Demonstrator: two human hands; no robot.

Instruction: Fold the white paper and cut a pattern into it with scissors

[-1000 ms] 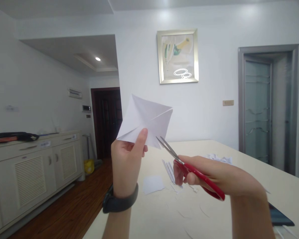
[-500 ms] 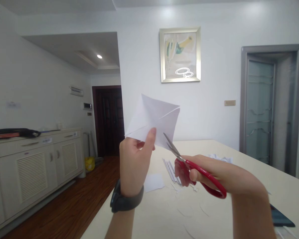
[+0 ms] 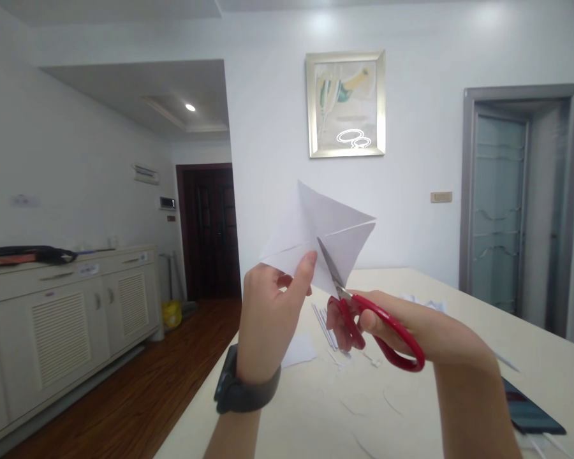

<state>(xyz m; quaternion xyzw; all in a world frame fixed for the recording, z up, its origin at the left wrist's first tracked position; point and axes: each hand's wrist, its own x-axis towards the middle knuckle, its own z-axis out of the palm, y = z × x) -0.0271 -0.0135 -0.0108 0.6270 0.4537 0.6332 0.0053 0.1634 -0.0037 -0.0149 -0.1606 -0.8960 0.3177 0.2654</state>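
Observation:
My left hand (image 3: 280, 306), with a black watch (image 3: 246, 386) on the wrist, pinches a square of white paper (image 3: 335, 207) along its lower edge. Slits run in from the paper's left and right corners. Red-handled scissors (image 3: 392, 331) are in my right hand (image 3: 392, 312), fingers through the loops. Their blades straddle the paper's lower corner, one lying in front of the sheet and pointing up at its middle. The other blade is hidden behind the paper.
On the cream table (image 3: 316, 421) lie several thin white paper rolls (image 3: 325, 326), another white sheet (image 3: 299, 350), thin scraps and crumpled paper (image 3: 425, 303). A dark tablet-like object (image 3: 533, 408) rests at the right. Beyond the left side stands a white cabinet (image 3: 62, 338).
The paper and my left hand have shifted right. The scissors have moved up and left, so their blades now reach over the lower corner toward the paper's middle.

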